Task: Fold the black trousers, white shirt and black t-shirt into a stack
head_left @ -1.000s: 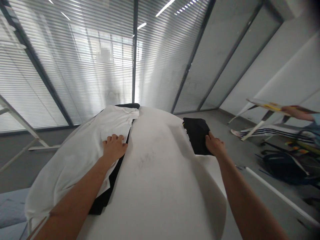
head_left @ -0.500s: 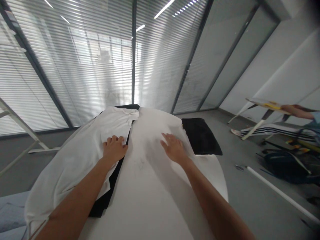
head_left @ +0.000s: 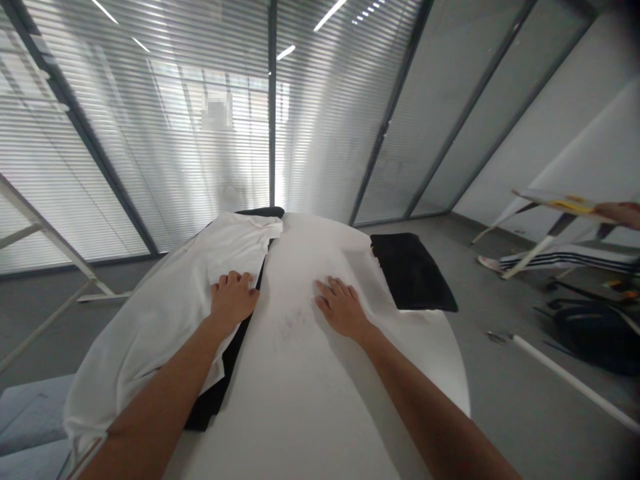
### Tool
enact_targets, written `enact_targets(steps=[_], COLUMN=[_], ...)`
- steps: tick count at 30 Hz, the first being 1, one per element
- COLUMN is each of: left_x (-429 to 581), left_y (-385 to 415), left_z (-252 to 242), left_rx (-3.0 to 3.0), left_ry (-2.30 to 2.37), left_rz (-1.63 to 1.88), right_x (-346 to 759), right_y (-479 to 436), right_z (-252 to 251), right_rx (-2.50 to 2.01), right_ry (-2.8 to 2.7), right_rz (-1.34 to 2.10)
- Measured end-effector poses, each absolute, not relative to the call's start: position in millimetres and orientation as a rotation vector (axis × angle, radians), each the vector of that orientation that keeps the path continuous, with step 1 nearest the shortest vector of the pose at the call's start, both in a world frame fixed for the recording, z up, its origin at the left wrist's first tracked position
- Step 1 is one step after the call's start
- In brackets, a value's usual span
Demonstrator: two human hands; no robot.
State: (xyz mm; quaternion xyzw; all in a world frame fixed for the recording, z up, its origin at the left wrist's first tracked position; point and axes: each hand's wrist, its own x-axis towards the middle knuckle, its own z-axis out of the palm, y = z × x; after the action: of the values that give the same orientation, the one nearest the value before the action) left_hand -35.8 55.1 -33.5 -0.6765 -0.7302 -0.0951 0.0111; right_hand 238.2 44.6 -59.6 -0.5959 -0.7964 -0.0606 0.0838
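My left hand (head_left: 231, 300) lies flat on a white cloth garment (head_left: 150, 320), close to its right edge. That garment covers much of the left side of a round white tabletop (head_left: 300, 393). A black garment (head_left: 220, 383) shows beneath its edge, and more black peeks out at the far end. My right hand (head_left: 340, 308) rests palm down on the white surface, fingers spread and holding nothing. To its upper right lies a flat black folded cloth (head_left: 413, 273).
A co-worker's hand (head_left: 620, 213) holds a board with yellow markings (head_left: 565, 205) at the right. Beyond are a striped trouser leg (head_left: 565, 261), a dark bag (head_left: 595, 337) and a white rod (head_left: 575, 380) on the grey floor. Glass walls with blinds stand behind.
My right hand has left the black folded cloth and moved left across the white surface. The black cloth now lies flatter and wider. My left hand has stayed in place.
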Motion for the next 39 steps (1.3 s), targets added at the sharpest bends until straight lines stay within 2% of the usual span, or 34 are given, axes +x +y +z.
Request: enact_targets(steps=[39], left_x=[-38.0], left_y=[54.8], left_z=[-33.1], left_rx=[-2.145], left_ry=[-2.23], left_rz=[-0.31], right_x=[237.1], right_y=[43.4], right_z=[-60.0], right_rx=[-1.793], right_ry=[-2.374], right_rz=[-0.207])
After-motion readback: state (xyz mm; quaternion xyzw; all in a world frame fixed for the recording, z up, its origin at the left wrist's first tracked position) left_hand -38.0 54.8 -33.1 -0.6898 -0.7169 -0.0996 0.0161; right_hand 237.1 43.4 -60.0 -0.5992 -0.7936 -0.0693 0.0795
